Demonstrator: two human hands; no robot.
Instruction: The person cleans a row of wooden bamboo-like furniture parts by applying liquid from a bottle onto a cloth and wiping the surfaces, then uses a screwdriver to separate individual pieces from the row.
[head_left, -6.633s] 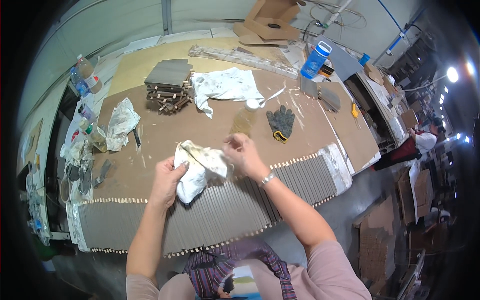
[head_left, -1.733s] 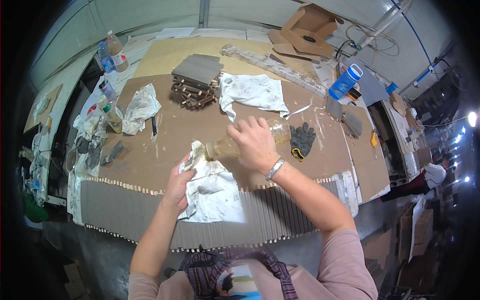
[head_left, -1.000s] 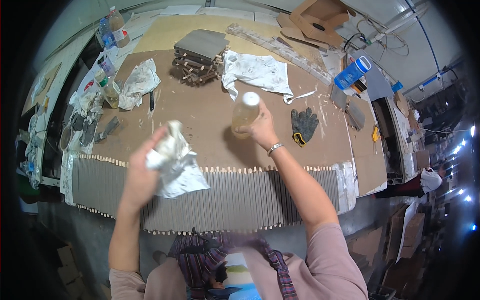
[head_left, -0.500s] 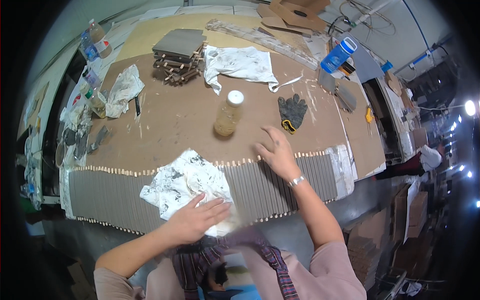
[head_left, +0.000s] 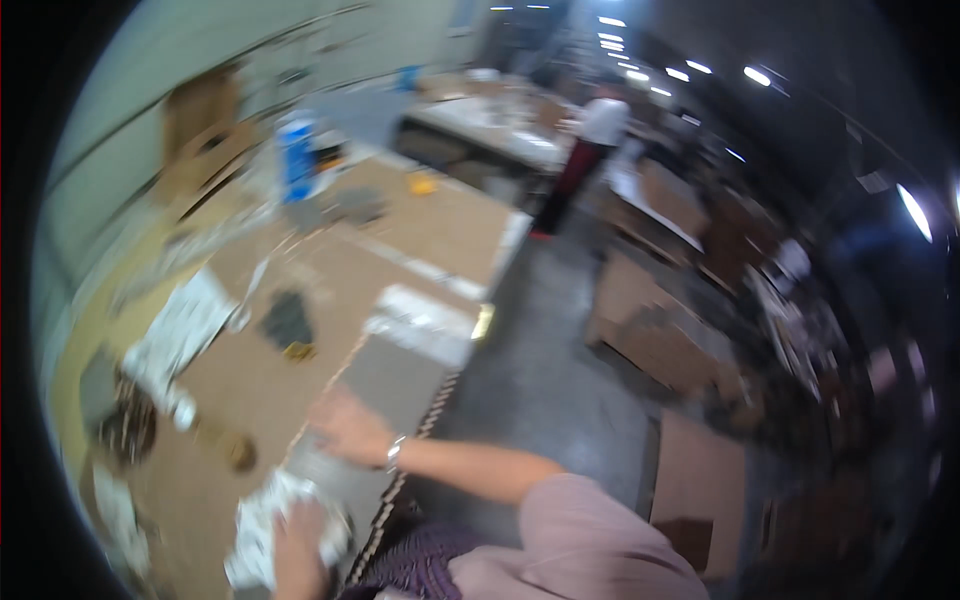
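My left hand (head_left: 298,550) lies on a crumpled white cloth (head_left: 258,522) with dark stains, its fingers stretched over the fabric. The cloth rests on a long row of thin grey slabs (head_left: 398,372) with small wooden pegs along both edges. Farther along that row, my right hand (head_left: 350,428) is low over the slabs or touching them. Blur softens its fingers, which look apart with nothing in them. A cloudy, yellowish bottle (head_left: 232,446) stands on the brown board beyond my hands. Past it is a dark grey glove (head_left: 288,322) with a yellow cuff.
Another white cloth (head_left: 185,325) lies by a stack of grey plates (head_left: 125,415) at left. A blue bottle (head_left: 296,158) stands at the far end, near a small yellow object (head_left: 422,184). Cardboard (head_left: 650,325) lies right of the table; a person (head_left: 590,135) stands farther off.
The view has swung to the right, bringing the aisle and the person into sight. My left hand is still on the cloth; my right hand has come down closer to the slabs.
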